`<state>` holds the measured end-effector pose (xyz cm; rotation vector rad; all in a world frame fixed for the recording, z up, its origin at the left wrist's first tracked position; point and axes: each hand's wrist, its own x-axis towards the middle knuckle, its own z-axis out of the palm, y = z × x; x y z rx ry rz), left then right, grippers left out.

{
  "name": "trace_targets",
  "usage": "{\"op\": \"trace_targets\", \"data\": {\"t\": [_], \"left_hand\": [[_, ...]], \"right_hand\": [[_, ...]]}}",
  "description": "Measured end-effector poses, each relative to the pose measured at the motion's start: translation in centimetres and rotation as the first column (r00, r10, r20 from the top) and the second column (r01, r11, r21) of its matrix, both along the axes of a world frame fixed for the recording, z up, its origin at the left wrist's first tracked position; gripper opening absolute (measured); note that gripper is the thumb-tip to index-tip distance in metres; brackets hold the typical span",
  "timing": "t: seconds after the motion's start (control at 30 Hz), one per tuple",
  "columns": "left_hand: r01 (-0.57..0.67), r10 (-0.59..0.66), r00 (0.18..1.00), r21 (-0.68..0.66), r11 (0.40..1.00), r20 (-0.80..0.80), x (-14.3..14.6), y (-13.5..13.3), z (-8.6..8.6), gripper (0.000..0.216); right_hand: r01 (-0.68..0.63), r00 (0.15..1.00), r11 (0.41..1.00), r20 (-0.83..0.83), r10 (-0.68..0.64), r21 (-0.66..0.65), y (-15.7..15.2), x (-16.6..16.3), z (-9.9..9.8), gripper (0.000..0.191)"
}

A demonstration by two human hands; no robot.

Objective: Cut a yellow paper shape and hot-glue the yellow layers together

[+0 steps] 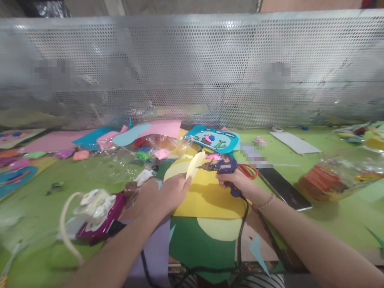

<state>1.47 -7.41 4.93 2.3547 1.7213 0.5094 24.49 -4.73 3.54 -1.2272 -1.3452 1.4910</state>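
Observation:
My left hand (169,192) pinches a small pale yellow foam cutout (194,164) and holds it up on edge above a yellow foam sheet (207,196). My right hand (237,182) grips a purple and blue hot glue gun (223,166), its nozzle pointing left and touching or nearly touching the cutout. The gun's black cord (241,236) runs down toward me over a dark green sheet (192,244) bearing a pale yellow shape.
Red-handled scissors (248,171) and a black phone (283,188) lie right of the gun. A blue foam face (214,139), bags of coloured clay (150,154), pink and blue sheets, a purple case (102,216) and packaged clay (336,178) crowd the green table. A perforated metal screen (192,68) stands behind.

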Motion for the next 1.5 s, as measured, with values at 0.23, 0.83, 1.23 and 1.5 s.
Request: {"op": "trace_targets", "data": {"t": [0.23,0.83,1.23,1.5], "left_hand": [[-0.008,0.007,1.0,0.002,1.0,0.004,0.05,0.05,-0.14,0.045],[0.0,0.0,1.0,-0.01,1.0,0.017,0.0,-0.01,-0.09,0.044],[-0.02,0.021,1.0,-0.009,1.0,0.008,0.13,0.06,-0.14,0.044],[-0.089,0.089,0.996,0.012,0.996,0.007,0.18,0.18,0.62,0.038]], "right_hand": [[-0.029,0.998,0.998,0.064,0.026,0.051,-0.37,-0.17,0.49,0.027],[0.024,0.977,0.999,0.213,-0.032,0.041,-0.69,-0.26,0.75,0.027],[0.026,0.975,0.997,0.217,-0.042,0.077,-0.13,-0.11,0.34,0.023],[-0.015,0.948,0.996,0.319,-0.015,0.092,0.09,-0.19,0.1,0.021]]}}
